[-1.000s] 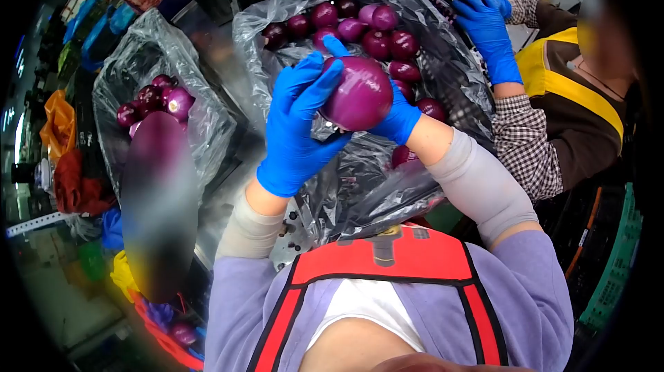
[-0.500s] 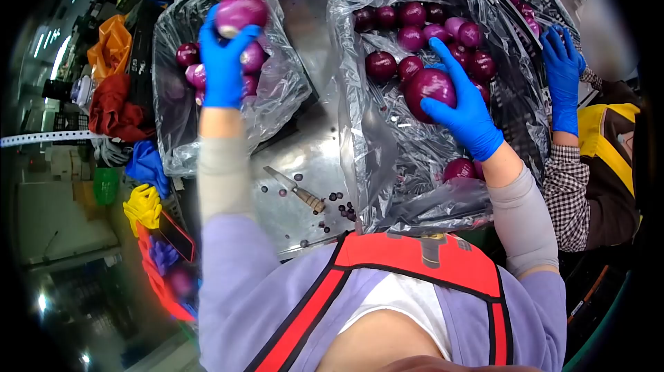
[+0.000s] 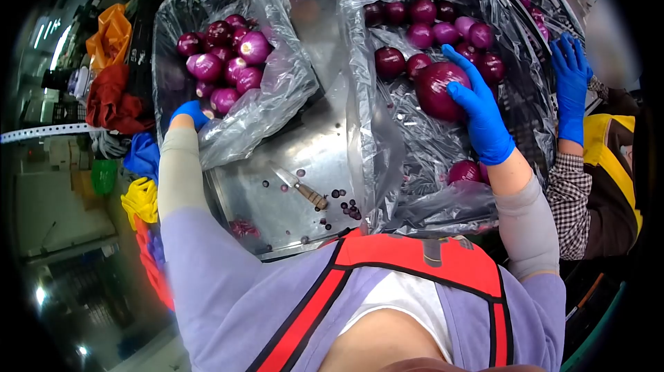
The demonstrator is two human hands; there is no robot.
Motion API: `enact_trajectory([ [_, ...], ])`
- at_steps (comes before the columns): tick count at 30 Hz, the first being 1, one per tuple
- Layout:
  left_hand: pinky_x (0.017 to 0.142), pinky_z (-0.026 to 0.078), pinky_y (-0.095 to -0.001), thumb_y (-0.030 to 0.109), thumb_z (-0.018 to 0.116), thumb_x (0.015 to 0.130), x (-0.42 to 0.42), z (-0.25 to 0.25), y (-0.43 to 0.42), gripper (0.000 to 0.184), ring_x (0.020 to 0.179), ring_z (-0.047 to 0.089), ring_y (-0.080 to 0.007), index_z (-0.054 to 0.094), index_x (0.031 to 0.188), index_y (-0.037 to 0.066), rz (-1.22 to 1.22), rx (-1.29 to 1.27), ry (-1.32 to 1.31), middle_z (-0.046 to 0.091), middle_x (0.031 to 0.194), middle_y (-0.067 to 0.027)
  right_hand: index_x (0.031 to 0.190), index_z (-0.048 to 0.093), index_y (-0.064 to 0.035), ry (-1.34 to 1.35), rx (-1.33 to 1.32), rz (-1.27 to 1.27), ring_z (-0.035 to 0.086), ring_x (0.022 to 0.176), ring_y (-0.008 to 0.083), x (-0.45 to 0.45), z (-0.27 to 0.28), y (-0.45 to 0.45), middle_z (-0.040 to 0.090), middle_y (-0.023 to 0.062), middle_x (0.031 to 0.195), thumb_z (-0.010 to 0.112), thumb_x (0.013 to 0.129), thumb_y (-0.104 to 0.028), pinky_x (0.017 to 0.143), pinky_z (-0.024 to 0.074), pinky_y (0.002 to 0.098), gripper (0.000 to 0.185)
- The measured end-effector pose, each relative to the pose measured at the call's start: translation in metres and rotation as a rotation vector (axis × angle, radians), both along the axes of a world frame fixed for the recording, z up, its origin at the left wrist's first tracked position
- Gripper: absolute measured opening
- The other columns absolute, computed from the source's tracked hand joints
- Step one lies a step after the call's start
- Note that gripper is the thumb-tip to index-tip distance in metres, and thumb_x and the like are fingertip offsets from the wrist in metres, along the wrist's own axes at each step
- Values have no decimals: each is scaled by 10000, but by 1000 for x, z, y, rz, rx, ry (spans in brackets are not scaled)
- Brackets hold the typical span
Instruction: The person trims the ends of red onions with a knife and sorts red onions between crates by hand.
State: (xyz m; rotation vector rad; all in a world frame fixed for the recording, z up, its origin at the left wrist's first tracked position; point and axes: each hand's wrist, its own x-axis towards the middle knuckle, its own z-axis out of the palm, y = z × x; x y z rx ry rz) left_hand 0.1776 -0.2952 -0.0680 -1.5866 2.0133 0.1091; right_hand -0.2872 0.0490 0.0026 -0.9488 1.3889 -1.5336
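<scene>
My right hand (image 3: 482,109), in a blue glove, is closed around a large red onion (image 3: 440,92) above the right plastic-lined crate (image 3: 377,164). Several more red onions (image 3: 422,34) lie at the far side of that crate, and a couple sit near its front. At the near left corner of the left plastic-lined crate (image 3: 277,106) is my left hand (image 3: 191,115), also gloved in blue. Its fingers are mostly hidden, so whether it grips anything is unclear. Peeled-looking red onions (image 3: 223,61) are heaped inside this crate.
Between the crates, a knife (image 3: 301,187) with a wooden handle lies on the metal table (image 3: 277,216) among small dark trimmings (image 3: 350,207). A co-worker's blue-gloved hand (image 3: 570,81) is at the right. Another person's arm shows at the top left. Coloured gloves (image 3: 140,199) hang at left.
My left hand has moved down and left from above the left crate, and the onion it held is no longer visible in it. My right hand still holds its onion, slightly turned.
</scene>
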Motion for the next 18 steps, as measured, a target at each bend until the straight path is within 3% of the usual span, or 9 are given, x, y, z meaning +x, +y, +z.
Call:
enact_trajectory([
  [3,952,434,-433,364,631,785,-6,0,-6,496,1148,544,-359,600,1185,74,14,252,64,576,1228,-198,1357,424,-43,-198,-26,27,504,1144,186,-5,-3,0,497,103,1293,632,828,-246,997,393,329,604],
  [5,954,418,-443,341,616,803,-3,-9,-16,468,1153,544,-347,595,1203,98,-66,299,23,581,1217,-204,1334,448,-37,-356,-25,27,528,1148,218,-9,-9,-2,527,116,1272,589,847,-304,1000,412,357,573],
  [6,975,414,-432,352,651,768,23,-41,-54,519,1167,536,-343,587,1218,100,-232,433,44,576,1228,-198,1338,443,-24,-442,-48,27,537,1164,244,-9,-10,-2,533,130,1285,566,852,-332,1013,412,374,589],
  [7,983,418,-416,345,699,714,-4,-16,-29,614,1172,534,-337,561,1245,70,-32,234,-89,570,1240,-195,1325,455,-21,-562,-56,63,537,1167,252,-8,-5,-2,534,132,1286,556,858,-348,1017,410,382,579],
  [8,938,453,-414,287,703,691,-15,1,-18,612,1143,550,-347,562,1250,81,-36,45,-11,572,1225,-206,1312,468,-18,-683,-66,107,536,1170,261,-7,1,-2,535,134,1288,546,864,-364,1021,409,390,572],
  [12,860,490,-378,201,705,744,-68,44,24,542,995,624,-302,559,1248,65,-221,-491,634,619,1116,-202,1314,459,-31,-882,-68,135,500,1206,320,-3,8,0,514,161,1305,542,837,-439,1028,389,498,633],
  [14,804,495,-314,87,680,774,-123,81,81,487,869,631,-206,564,1247,62,-303,-501,1040,640,1077,-131,1337,429,-33,-926,-63,154,493,1210,337,-3,9,0,502,164,1314,547,823,-464,1014,393,525,680],
  [16,768,482,-267,38,664,786,-177,98,147,454,800,588,-130,580,1231,69,-216,-196,1617,637,1072,-58,1359,399,-34,-971,-58,178,485,1214,355,-3,9,1,490,167,1323,552,810,-489,1000,398,553,729],
  [18,798,470,-274,89,711,768,-215,103,195,505,870,578,-130,566,1252,69,-277,127,1857,620,1120,-39,1396,339,-30,-961,-94,271,476,1217,375,-4,8,2,477,171,1329,558,785,-530,975,404,585,819],
])
